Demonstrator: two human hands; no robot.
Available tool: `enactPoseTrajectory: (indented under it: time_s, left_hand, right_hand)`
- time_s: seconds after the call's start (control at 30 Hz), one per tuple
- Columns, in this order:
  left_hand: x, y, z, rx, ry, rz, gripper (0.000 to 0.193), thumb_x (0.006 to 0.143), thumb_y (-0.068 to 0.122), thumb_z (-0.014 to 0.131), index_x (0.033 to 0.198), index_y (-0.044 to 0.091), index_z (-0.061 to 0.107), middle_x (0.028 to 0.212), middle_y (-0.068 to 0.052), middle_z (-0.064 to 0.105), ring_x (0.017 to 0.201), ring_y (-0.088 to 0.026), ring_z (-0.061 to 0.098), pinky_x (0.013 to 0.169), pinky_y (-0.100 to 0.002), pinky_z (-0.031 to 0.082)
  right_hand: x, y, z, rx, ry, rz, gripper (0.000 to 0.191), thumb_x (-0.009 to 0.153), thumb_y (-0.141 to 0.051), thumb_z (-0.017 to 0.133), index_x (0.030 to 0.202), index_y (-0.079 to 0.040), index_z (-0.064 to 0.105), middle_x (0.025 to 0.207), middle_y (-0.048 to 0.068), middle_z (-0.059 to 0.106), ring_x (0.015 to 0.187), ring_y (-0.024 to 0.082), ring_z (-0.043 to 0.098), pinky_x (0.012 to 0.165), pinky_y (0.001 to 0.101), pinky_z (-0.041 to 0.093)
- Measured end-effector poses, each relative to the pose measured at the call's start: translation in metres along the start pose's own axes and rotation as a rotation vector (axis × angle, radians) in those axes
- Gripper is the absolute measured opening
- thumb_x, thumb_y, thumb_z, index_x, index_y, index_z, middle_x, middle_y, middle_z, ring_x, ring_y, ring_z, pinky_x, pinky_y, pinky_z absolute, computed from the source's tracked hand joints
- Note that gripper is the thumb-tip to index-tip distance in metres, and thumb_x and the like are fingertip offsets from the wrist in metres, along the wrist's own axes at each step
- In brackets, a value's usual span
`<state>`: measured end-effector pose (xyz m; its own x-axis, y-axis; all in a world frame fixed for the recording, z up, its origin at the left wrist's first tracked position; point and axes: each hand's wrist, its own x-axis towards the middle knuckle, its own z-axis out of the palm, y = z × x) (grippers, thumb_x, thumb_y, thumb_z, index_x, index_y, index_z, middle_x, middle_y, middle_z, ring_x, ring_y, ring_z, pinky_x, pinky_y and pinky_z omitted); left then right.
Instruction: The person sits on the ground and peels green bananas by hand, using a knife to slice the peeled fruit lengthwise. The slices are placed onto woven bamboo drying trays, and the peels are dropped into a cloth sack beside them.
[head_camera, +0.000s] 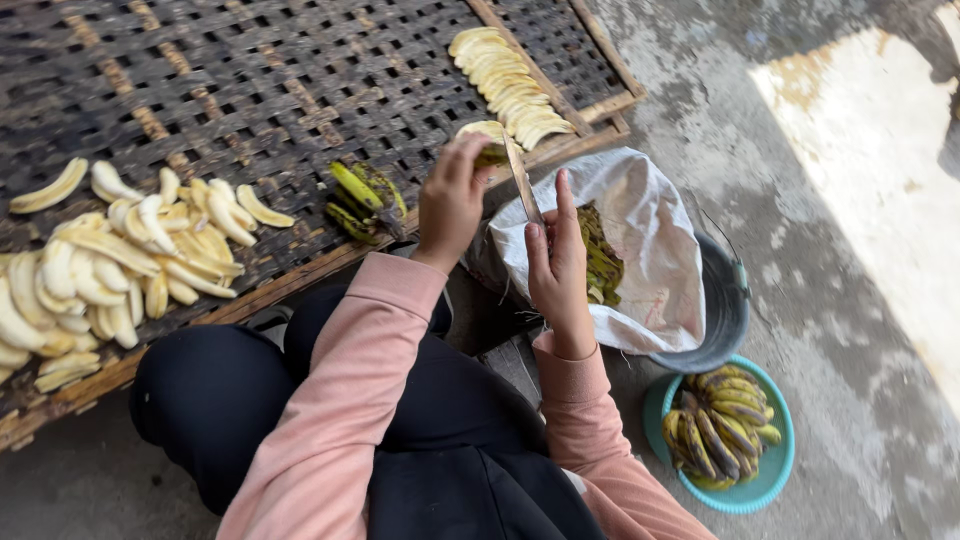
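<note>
Knife (522, 180) gripped in the right hand (558, 268) slices a banana (484, 140) held by the left hand (452, 200) over the woven tray (260, 90); fingers near the blade risk a cut if it slips.

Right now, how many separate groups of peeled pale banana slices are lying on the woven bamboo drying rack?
2: a big loose pile at the rack's left edge, and a neat overlapping row near its upper right corner. More may lie beyond the frame.

sleeves (345, 400) pink | basin (770, 475) turquoise | peeled bananas (110, 260) pale yellow | sack (650, 250) white
</note>
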<state>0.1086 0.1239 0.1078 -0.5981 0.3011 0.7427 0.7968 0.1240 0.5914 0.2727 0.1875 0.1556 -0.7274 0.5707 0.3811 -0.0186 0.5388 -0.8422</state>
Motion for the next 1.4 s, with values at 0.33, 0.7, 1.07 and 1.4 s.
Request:
enactPoseTrajectory:
  time_s: [0.33,0.7,1.07,1.4]
  left_hand:
    - [0.000,0.061,0.032,-0.098,-0.148,0.230,0.041,0.094,0.004,0.072,0.132,0.013,0.060,0.130,-0.005,0.065,0.125,-0.032,0.065,0.110,-0.047,0.053]
    - [0.001,0.066,0.051,-0.183,-0.187,0.286,0.038,0.098,0.010,0.069,0.135,0.014,0.060,0.136,-0.008,0.061,0.133,-0.034,0.061,0.113,-0.051,0.049]
    - [-0.009,0.061,0.070,-0.528,-0.327,0.196,0.038,0.104,0.007,0.063,0.138,0.020,0.052,0.138,-0.004,0.063,0.137,-0.027,0.060,0.119,-0.046,0.050]
    - [0.011,0.045,0.067,-1.451,-0.242,-0.943,0.045,0.102,0.017,0.056,0.144,0.020,0.040,0.139,-0.004,0.056,0.127,-0.020,0.059,0.091,-0.039,0.061]
  right_hand:
    - [-0.005,-0.018,-0.031,-0.384,0.259,-0.116,0.050,0.114,-0.018,0.051,0.160,-0.006,0.039,0.126,0.016,0.060,0.108,0.027,0.059,0.100,0.0369,0.050]
    - [-0.009,-0.013,-0.048,-0.356,0.255,-0.051,0.045,0.113,-0.022,0.053,0.152,0.000,0.044,0.121,0.015,0.061,0.106,0.024,0.059,0.095,0.0347,0.051]
    - [-0.006,0.036,-0.077,0.815,0.258,0.386,0.043,0.114,-0.042,0.034,0.117,-0.001,0.048,0.088,0.010,0.056,0.061,0.012,0.053,0.047,0.0259,0.042]
    - [-0.032,0.106,-0.092,1.003,0.287,0.714,0.050,0.109,-0.048,0.041,0.127,-0.001,0.045,0.084,0.010,0.057,0.059,0.013,0.053,0.045,0.0248,0.043]
